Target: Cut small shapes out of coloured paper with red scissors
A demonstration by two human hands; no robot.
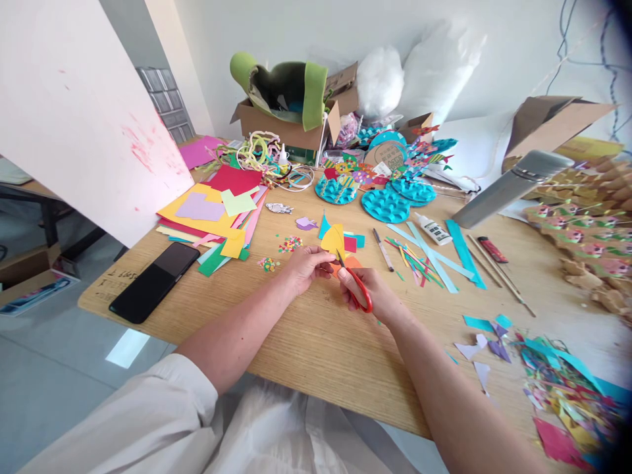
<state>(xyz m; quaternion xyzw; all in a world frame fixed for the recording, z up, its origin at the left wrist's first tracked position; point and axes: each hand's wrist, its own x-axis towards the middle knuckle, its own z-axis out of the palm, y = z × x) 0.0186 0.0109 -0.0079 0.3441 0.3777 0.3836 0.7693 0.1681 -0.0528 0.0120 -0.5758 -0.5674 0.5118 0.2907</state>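
Red-handled scissors (364, 297) are in my right hand (368, 293), its fingers wrapped round the loops. Their blades point up and left to the fingertips of my left hand (312, 266). That left hand is closed in a pinch; whatever lies between its fingers is too small to make out. Just beyond the fingertips is a yellow paper piece (332, 238), and an orange paper piece (351, 263) shows behind the scissors. Red and teal paper bits lie beside them. Small piles of coloured paper bits (290, 244) and a purple fish-shaped cutout (307, 224) sit beyond my left hand.
A black phone (154, 282) and stacked coloured paper (197, 205) lie left. Rightward are a pen (383, 249), thin paper strips (415, 262), a glue bottle (434, 229), a grey flask (511, 187) and a scrap heap (567, 388). Teal decorated discs (385, 205) and boxes stand behind.
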